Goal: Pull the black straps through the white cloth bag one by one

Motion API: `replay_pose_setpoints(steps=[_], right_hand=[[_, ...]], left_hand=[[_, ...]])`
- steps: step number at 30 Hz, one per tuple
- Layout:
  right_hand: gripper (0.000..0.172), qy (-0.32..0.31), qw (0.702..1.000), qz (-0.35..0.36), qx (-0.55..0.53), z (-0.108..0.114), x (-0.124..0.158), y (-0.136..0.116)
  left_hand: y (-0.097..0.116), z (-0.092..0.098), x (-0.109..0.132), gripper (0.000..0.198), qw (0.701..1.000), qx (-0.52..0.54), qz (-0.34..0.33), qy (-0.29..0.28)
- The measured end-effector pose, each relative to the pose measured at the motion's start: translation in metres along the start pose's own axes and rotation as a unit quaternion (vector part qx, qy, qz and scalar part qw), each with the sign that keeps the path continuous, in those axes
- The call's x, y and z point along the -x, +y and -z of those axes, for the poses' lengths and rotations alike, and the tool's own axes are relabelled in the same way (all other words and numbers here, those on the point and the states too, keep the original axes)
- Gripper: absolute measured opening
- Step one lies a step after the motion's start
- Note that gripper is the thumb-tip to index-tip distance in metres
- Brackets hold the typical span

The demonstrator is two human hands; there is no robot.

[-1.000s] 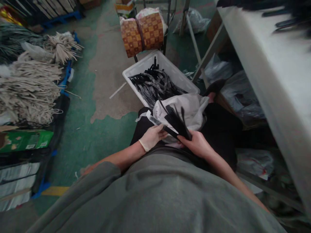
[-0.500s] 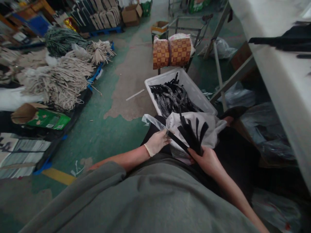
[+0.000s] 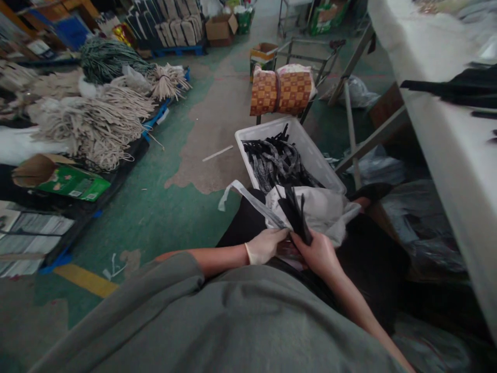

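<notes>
Over my lap, my right hand (image 3: 317, 253) is closed around a bunch of flat black strips (image 3: 294, 211) whose free ends fan upward. Wearing a pale glove, my left hand (image 3: 266, 245) pinches a strip close to the right fingertips. From there a long whitish, see-through strip (image 3: 257, 202) runs up to the left and curls over at its end. The fingertips of both hands nearly meet, and their exact contact is hidden. A white plastic bag (image 3: 326, 204) lies on my lap behind the strips.
Just ahead stands a white plastic bin (image 3: 316, 150) with black and greyish strips (image 3: 277, 158) inside. A checked cushion roll (image 3: 281, 92) sits beyond it. The white-topped table (image 3: 430, 67) rises on the right, bearing black strips (image 3: 458, 90). Bundled cords (image 3: 93, 124) lie on the left.
My left hand has moved right and down to meet my right hand, bringing the whitish strip along. The black strips in my right hand are drawn closer together. The view has shifted slightly.
</notes>
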State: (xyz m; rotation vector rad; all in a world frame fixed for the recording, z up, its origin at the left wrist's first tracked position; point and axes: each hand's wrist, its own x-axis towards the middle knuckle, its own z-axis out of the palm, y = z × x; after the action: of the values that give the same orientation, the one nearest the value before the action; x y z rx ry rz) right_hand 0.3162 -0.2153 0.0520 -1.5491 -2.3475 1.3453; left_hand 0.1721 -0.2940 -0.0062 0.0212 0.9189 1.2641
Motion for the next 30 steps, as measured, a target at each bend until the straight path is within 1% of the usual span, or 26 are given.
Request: replay_pose_setpoints(steps=[2, 4, 6, 7, 9, 12, 13, 14, 16, 18, 20, 22, 25, 27, 30], right_hand=[[0.026, -0.002, 0.999, -0.005, -0.033, 0.000, -0.001, 0.000], [0.028, -0.038, 0.996, -0.011, -0.081, 0.004, 0.002, 0.005], [0.030, -0.068, 0.994, -0.013, -0.086, 0.009, 0.008, 0.011], [0.031, -0.072, 0.995, -0.014, -0.074, 0.010, 0.009, 0.014], [0.030, -0.058, 0.997, -0.014, -0.045, 0.009, 0.010, 0.013], [0.026, 0.001, 1.000, -0.013, -0.006, 0.003, 0.002, 0.002], [0.025, 0.008, 1.000, -0.014, -0.007, 0.002, -0.001, -0.001], [0.024, 0.004, 1.000, -0.015, -0.020, 0.002, -0.002, -0.002], [0.026, -0.034, 0.997, -0.015, -0.068, 0.006, 0.001, 0.002], [0.029, -0.070, 0.993, -0.016, -0.095, 0.012, 0.009, 0.012], [0.031, -0.082, 0.992, -0.022, -0.095, 0.018, 0.021, 0.024], [0.033, -0.084, 0.991, -0.025, -0.097, 0.023, 0.033, 0.034], [0.033, -0.085, 0.990, -0.039, -0.106, 0.031, 0.052, 0.044], [0.034, -0.079, 0.989, -0.062, -0.109, 0.037, 0.064, 0.048], [0.035, -0.056, 0.988, -0.101, -0.102, 0.042, 0.078, 0.053]], left_hand=[[0.003, -0.002, -0.003, 0.034, 1.000, 0.008, -0.005, 0.004], [0.016, 0.003, -0.006, 0.032, 0.999, 0.021, -0.032, 0.030], [0.028, 0.010, -0.006, 0.031, 0.996, 0.028, -0.058, 0.060], [0.031, 0.013, -0.005, 0.031, 0.995, 0.024, -0.064, 0.067], [0.025, 0.012, -0.002, 0.032, 0.997, 0.009, -0.047, 0.054], [0.005, -0.001, 0.001, 0.028, 1.000, -0.006, 0.016, 0.016], [0.002, -0.006, 0.001, 0.026, 1.000, -0.006, 0.026, 0.011], [0.002, -0.009, 0.000, 0.025, 1.000, -0.005, 0.023, 0.013], [0.013, -0.009, -0.001, 0.022, 1.000, -0.004, -0.005, 0.028], [0.032, -0.003, -0.002, 0.021, 0.998, -0.003, -0.034, 0.054], [0.048, 0.005, -0.002, 0.020, 0.996, 0.001, -0.043, 0.084], [0.057, 0.011, -0.003, 0.018, 0.994, 0.007, -0.039, 0.103], [0.059, 0.015, -0.006, 0.019, 0.992, 0.011, -0.043, 0.120], [0.057, 0.017, -0.009, 0.022, 0.990, 0.012, -0.047, 0.133], [0.052, 0.018, -0.013, 0.022, 0.990, 0.004, -0.023, 0.138]])
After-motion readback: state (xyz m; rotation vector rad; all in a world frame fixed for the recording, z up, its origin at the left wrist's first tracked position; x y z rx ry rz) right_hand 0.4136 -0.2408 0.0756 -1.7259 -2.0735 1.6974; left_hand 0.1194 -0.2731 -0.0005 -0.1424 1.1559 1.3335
